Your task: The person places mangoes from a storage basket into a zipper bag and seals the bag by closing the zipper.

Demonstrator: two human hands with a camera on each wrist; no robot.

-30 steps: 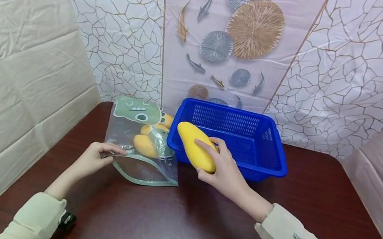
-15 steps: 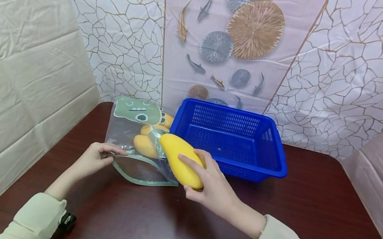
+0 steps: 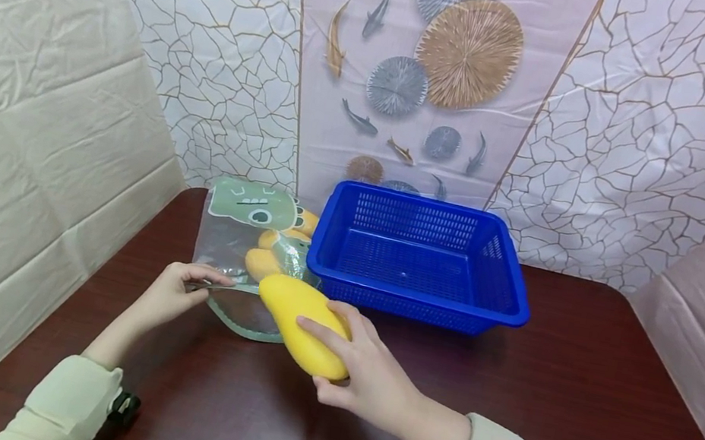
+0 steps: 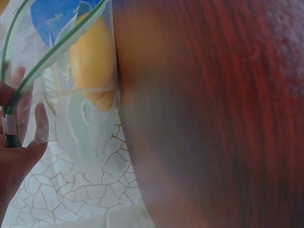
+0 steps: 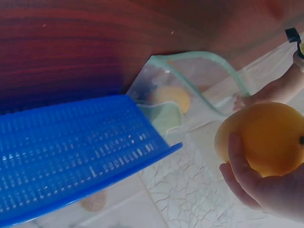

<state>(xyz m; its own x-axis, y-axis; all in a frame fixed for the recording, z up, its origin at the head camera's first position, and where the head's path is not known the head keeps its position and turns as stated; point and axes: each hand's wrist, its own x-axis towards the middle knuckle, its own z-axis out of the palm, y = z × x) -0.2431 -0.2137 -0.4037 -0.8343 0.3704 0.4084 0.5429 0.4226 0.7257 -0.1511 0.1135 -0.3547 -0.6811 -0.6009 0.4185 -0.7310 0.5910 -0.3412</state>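
Observation:
A yellow mango [image 3: 301, 323] is gripped in my right hand [image 3: 369, 376], in front of the mouth of a clear zip bag [image 3: 217, 241]. The same mango [image 5: 261, 137] shows large in the right wrist view. My left hand [image 3: 178, 292] pinches the bag's left edge at its opening, and in the left wrist view fingers [image 4: 40, 121] show through the plastic. The bag's green-edged mouth gapes toward me, partly hidden behind the held mango. Inside the bag lie several yellow mangoes [image 4: 92, 57], partly covered by the bag's green cartoon print.
A blue perforated basket [image 3: 415, 303] stands right of the bag, close against it. Both rest on a dark red-brown table [image 3: 563, 376]. Patterned cloth [image 3: 642, 181] hangs behind, with pale cloth panels [image 3: 29, 122] at the sides.
My right hand has carried the mango from the basket's front left rim leftward and toward me, to the bag's mouth. My left hand and the bag have stayed in place.

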